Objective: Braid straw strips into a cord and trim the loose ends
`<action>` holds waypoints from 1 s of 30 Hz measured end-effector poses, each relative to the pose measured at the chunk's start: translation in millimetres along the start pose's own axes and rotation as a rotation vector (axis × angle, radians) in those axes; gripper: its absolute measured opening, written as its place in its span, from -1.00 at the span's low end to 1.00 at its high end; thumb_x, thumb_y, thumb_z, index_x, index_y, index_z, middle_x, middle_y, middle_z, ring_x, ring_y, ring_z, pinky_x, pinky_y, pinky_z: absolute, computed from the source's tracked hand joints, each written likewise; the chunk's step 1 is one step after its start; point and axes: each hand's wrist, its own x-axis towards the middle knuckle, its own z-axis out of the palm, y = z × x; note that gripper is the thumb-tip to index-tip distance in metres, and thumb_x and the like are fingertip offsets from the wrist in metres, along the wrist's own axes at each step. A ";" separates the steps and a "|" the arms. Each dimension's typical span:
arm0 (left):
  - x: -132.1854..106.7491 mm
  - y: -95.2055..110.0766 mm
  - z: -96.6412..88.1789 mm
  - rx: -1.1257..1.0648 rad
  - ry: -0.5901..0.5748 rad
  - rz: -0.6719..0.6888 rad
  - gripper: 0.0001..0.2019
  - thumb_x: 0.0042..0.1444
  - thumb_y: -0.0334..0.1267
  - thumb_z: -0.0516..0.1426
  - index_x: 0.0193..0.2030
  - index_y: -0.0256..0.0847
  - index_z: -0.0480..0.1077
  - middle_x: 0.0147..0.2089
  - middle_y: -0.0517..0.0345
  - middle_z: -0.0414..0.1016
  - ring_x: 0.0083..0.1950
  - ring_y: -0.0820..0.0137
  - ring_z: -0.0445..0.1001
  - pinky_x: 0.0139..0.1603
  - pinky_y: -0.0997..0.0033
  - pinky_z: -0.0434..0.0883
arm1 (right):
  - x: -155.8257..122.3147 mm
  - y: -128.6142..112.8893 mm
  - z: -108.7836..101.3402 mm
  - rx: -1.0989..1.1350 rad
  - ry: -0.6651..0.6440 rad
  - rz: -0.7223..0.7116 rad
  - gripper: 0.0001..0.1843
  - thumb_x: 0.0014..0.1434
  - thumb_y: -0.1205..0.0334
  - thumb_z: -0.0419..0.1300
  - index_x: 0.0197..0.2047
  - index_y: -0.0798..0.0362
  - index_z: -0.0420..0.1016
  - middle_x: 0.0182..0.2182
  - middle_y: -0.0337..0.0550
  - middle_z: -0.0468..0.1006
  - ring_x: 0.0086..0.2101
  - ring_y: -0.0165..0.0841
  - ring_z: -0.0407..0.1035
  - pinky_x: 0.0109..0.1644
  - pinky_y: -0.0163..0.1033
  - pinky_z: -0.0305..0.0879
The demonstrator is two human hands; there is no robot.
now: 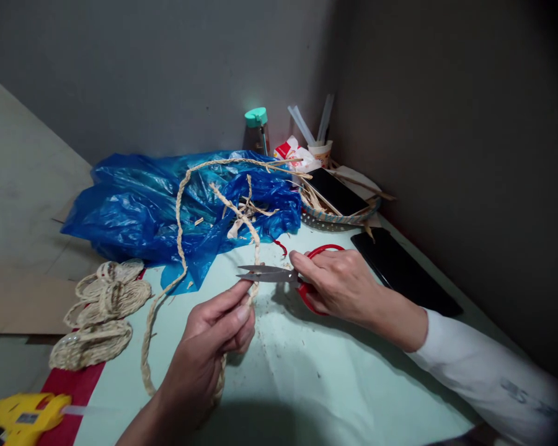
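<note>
My left hand [218,334] pinches a pale braided straw cord [179,210] between thumb and fingers, near the middle of the table. One stretch of the cord rises past the fingertips onto a blue plastic bag, and another loops round on the left. My right hand [339,282] grips red-handled scissors [272,274]. Their blades, slightly apart, lie across the cord just above my left fingertips. Whether the blades have cut into the cord, I cannot tell.
Small woven straw slippers [114,300] and a yellow glue gun [25,418] lie at the left. Behind are the blue plastic bag [134,195], a green-lidded bottle [256,127], a paper cup [320,152] and a basket [339,217] with a phone [337,191]. A black flat object [409,272] lies right.
</note>
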 end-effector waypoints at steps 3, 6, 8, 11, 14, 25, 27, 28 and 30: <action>-0.1 1.1 0.0 -0.002 0.020 -0.004 -0.64 0.11 -0.28 0.21 0.06 -0.32 0.48 -0.55 0.32 0.01 -0.52 0.55 -0.05 -0.51 0.46 -0.05 | -1.4 -0.1 5.2 0.007 0.009 -0.008 -0.81 0.10 0.43 0.00 -0.24 0.12 0.38 -0.62 -0.22 0.42 -0.62 -0.40 0.17 -0.48 -0.23 -0.22; 0.0 4.4 3.4 -0.002 0.017 -0.001 -0.54 0.13 -0.27 0.19 0.18 -0.33 0.42 -0.55 0.31 0.03 -0.51 0.55 -0.05 -0.51 0.46 -0.07 | -0.7 -0.5 8.9 0.168 -0.005 0.090 -0.86 0.18 0.39 0.01 -0.22 0.11 0.36 -0.60 -0.23 0.42 -0.62 -0.42 0.15 -0.48 -0.26 -0.18; -0.2 6.1 7.0 -0.009 0.021 -0.001 -0.51 0.14 -0.26 0.18 0.22 -0.32 0.38 -0.54 0.31 0.02 -0.52 0.56 -0.07 -0.51 0.46 -0.09 | 2.0 -0.6 8.6 0.421 0.011 0.257 -0.94 0.22 0.31 0.06 -0.26 0.08 0.34 -0.57 -0.26 0.43 -0.59 -0.44 0.16 -0.47 -0.30 -0.07; -0.3 4.6 10.7 -0.007 0.044 0.004 -0.52 0.13 -0.26 0.19 0.20 -0.34 0.40 -0.53 0.32 -0.01 -0.52 0.57 -0.09 -0.51 0.47 -0.12 | 8.5 -2.4 3.8 0.931 0.040 0.528 -0.85 0.21 0.16 0.18 -0.26 0.06 0.34 -0.51 -0.28 0.46 -0.53 -0.45 0.26 -0.42 -0.34 0.12; 0.6 -1.7 10.0 0.070 0.086 0.020 -0.55 0.14 -0.20 0.20 0.16 -0.31 0.43 -0.52 0.30 0.03 -0.51 0.56 -0.08 -0.51 0.47 -0.10 | 14.6 -8.6 -2.0 1.458 0.002 0.640 -0.67 0.09 0.11 0.32 -0.15 0.05 0.33 -0.36 -0.21 0.55 -0.45 -0.42 0.39 -0.39 -0.33 0.25; 5.1 -11.9 7.7 0.513 -0.012 0.067 -0.72 0.21 -0.08 0.13 -0.08 -0.20 0.53 -0.45 0.18 0.34 -0.48 0.48 0.15 -0.45 0.49 0.13 | 13.4 -18.3 3.3 1.972 0.065 0.683 -0.51 -0.01 0.26 0.41 -0.05 0.05 0.32 -0.34 -0.26 0.56 -0.42 -0.44 0.45 -0.23 -0.25 0.37; 5.3 -11.5 9.9 0.496 -0.042 0.069 -0.73 0.22 -0.08 0.12 -0.11 -0.19 0.51 -0.38 0.16 0.36 -0.45 0.48 0.14 -0.44 0.49 0.13 | 13.6 -16.9 3.1 1.940 0.077 0.691 -0.51 -0.03 0.26 0.43 -0.06 0.06 0.34 -0.35 -0.25 0.57 -0.40 -0.44 0.45 -0.22 -0.27 0.36; 5.4 -11.6 10.8 0.498 -0.053 0.070 -0.74 0.23 -0.08 0.11 -0.12 -0.19 0.50 -0.39 0.18 0.33 -0.45 0.48 0.12 -0.45 0.50 0.12 | 14.0 -16.5 2.7 1.930 0.080 0.696 -0.50 -0.05 0.26 0.43 -0.06 0.07 0.35 -0.35 -0.24 0.58 -0.39 -0.44 0.45 -0.20 -0.28 0.36; 5.7 -12.4 11.5 0.520 -0.063 0.077 -0.74 0.25 -0.07 0.08 -0.14 -0.19 0.46 -0.44 0.23 0.25 -0.46 0.48 0.08 -0.47 0.50 0.09 | 15.0 -15.8 2.0 1.925 0.079 0.707 -0.50 -0.06 0.27 0.44 -0.07 0.07 0.36 -0.34 -0.23 0.59 -0.38 -0.44 0.46 -0.19 -0.28 0.36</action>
